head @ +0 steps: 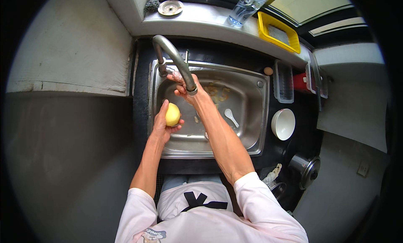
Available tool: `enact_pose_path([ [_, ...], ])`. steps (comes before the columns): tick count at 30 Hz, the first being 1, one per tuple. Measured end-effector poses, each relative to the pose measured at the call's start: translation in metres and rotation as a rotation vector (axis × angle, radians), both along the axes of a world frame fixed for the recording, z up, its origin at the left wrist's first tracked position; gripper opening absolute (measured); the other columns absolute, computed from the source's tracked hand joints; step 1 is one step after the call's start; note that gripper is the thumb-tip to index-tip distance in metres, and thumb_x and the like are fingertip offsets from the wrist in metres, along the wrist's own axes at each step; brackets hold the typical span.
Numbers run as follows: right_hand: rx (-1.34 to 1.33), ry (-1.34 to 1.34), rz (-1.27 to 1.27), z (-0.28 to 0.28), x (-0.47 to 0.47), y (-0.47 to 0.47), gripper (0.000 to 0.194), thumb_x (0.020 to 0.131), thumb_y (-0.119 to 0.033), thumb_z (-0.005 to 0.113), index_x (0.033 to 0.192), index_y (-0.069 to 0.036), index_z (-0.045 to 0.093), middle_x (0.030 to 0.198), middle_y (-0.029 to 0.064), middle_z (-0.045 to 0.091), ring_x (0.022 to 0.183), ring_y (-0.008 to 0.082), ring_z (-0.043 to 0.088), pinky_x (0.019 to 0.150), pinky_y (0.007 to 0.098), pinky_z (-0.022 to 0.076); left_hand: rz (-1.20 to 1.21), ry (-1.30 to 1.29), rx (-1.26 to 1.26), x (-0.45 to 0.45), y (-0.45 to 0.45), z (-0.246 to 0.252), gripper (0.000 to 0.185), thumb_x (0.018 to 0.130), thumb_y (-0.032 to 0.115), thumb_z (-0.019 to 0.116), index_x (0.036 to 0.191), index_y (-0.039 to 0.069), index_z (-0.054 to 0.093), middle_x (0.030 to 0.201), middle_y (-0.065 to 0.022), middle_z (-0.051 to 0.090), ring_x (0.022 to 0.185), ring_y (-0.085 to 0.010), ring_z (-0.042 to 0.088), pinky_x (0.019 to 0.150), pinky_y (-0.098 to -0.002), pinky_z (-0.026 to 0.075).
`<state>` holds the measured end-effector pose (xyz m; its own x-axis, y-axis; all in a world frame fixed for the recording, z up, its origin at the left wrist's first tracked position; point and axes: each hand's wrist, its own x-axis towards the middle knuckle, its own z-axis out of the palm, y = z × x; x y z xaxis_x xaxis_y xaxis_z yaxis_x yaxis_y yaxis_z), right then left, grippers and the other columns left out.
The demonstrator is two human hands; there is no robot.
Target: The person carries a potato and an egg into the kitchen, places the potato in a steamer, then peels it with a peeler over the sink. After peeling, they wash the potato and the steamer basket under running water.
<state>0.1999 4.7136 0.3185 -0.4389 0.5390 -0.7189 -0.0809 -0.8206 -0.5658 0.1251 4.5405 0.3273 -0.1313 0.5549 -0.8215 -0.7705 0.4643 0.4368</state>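
Over the left side of a stainless steel sink (255,117), my left hand (161,125) holds a peeled yellow potato (173,114), thumb on its near side and fingertips under it. My right hand (185,89) reaches up to the base of the metal tap (171,48). The curved spout passes in front of that hand, and whether its fingers grip the tap's lever is not plain. Pale peelings (214,90) lie in the basin beyond my right forearm. A white spoon (232,117) rests on the basin floor to the right.
Right of the sink stand a white bowl (283,124), an egg (268,71), a clear plastic container (283,82) and a lidded metal pot (304,170). The windowsill bears a yellow basket (278,32), a water-filled clear vessel (245,10) and a small round dish (170,7).
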Motion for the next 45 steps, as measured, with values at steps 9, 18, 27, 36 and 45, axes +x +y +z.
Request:
enact_pose_path([
  [9, 0.452, -0.370, -0.096, 0.018, 0.094, -0.023, 0.040, 0.100, -0.039, 0.075, 0.106, 0.000, 0.071, 0.089, 0.0079, 0.075, 0.052, 0.0088, 0.055, 0.046, 0.0247, 0.0499, -0.718, 1.213, 0.356, 0.018, 0.106, -0.010, 0.049, 0.075, 0.017, 0.084, 0.118, 0.006, 0.063, 0.108, -0.0120, 0.066, 0.096, -0.0324, 0.071, 0.083, -0.0461, 0.058],
  [18, 0.300, -0.510, -0.049, -0.055, 0.203, -0.077, 0.041, 0.097, -0.040, 0.079, 0.098, -0.001, 0.067, 0.075, 0.0034, 0.066, 0.049, 0.0100, 0.053, 0.041, 0.0271, 0.0462, -0.357, 0.347, 0.069, 0.016, 0.131, -0.015, 0.036, 0.097, 0.046, 0.064, 0.109, 0.013, 0.070, 0.083, -0.0110, 0.068, 0.065, -0.0256, 0.073, 0.045, -0.0332, 0.056],
  [27, 0.295, -0.711, 0.088, -0.128, 0.238, -0.089, 0.046, 0.092, -0.041, 0.084, 0.106, 0.000, 0.068, 0.077, 0.0061, 0.062, 0.054, 0.0141, 0.055, 0.045, 0.0330, 0.0460, 0.062, -0.286, 0.208, 0.046, 0.110, -0.044, 0.026, 0.103, 0.024, 0.067, 0.126, 0.012, 0.065, 0.112, -0.0129, 0.073, 0.096, -0.0293, 0.075, 0.070, -0.0381, 0.067],
  [36, 0.528, -1.026, 0.422, -0.153, 0.272, -0.011, 0.045, 0.098, -0.041, 0.069, 0.128, -0.007, 0.069, 0.123, 0.0252, 0.073, 0.119, 0.0460, 0.067, 0.099, 0.0531, 0.0519, -0.165, -0.107, 0.148, 0.039, 0.108, -0.040, 0.026, 0.096, 0.032, 0.078, 0.109, 0.015, 0.064, 0.091, -0.0089, 0.069, 0.067, -0.0252, 0.068, 0.050, -0.0300, 0.055],
  [45, 0.846, -0.822, 0.320, -0.122, 0.208, -0.012, 0.062, 0.107, -0.052, 0.057, 0.142, -0.002, 0.065, 0.137, 0.0255, 0.068, 0.131, 0.0410, 0.064, 0.109, 0.0461, 0.0488, 0.314, -0.282, 0.054, 0.017, 0.072, -0.101, 0.025, 0.104, 0.027, 0.064, 0.120, 0.009, 0.062, 0.097, -0.0190, 0.071, 0.083, -0.0366, 0.073, 0.073, -0.0451, 0.066],
])
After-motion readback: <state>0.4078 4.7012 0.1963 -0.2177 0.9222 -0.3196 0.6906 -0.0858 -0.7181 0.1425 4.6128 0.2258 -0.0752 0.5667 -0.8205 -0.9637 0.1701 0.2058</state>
